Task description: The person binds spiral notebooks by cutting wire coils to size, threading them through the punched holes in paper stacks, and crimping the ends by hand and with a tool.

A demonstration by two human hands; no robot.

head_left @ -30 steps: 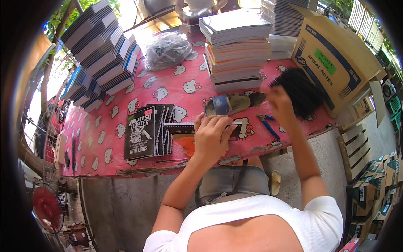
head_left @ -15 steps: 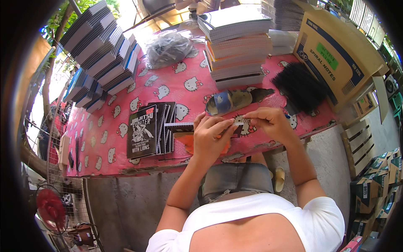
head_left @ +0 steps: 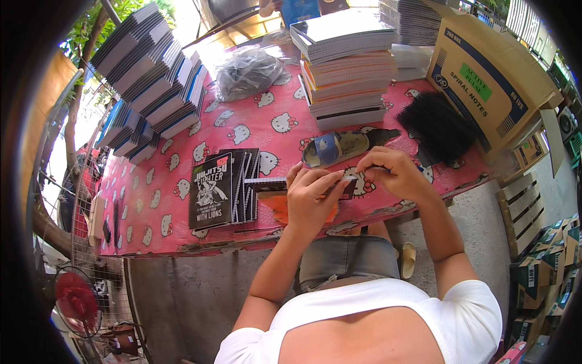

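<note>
One notebook (head_left: 268, 186): left hand (head_left: 312, 194) gripping, right hand (head_left: 395, 174) curled beside it, grip indiscernible. Sandal (head_left: 328, 150) just beyond, table edge (head_left: 247, 241) nearside: little room.

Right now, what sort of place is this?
Probably a small, semi-open notebook workshop, maybe at a home. Tall notebook stacks and a large cardboard box stand on a pink patterned table, and green foliage shows past the upper left.
</note>
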